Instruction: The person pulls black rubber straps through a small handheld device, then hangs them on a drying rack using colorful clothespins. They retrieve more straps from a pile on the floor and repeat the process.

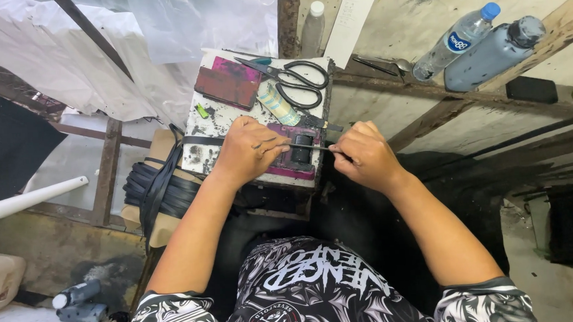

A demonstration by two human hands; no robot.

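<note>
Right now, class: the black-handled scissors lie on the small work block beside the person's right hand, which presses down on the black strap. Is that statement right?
Not quite. The head view shows the left hand pressing on the black strap; the right hand pinches a thin tool. The scissors do lie on the work block.

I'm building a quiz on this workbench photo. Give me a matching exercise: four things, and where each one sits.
Things:
1. scissors
2. left hand
3. right hand
4. clear plastic bottle

Places:
A. pinching a thin tool at the block's right edge
B. lying on the far shelf, blue cap
C. pressing on the black strap on the block
D. resting at the back of the block

Pairs: 1-D, 2-C, 3-A, 4-B
</note>
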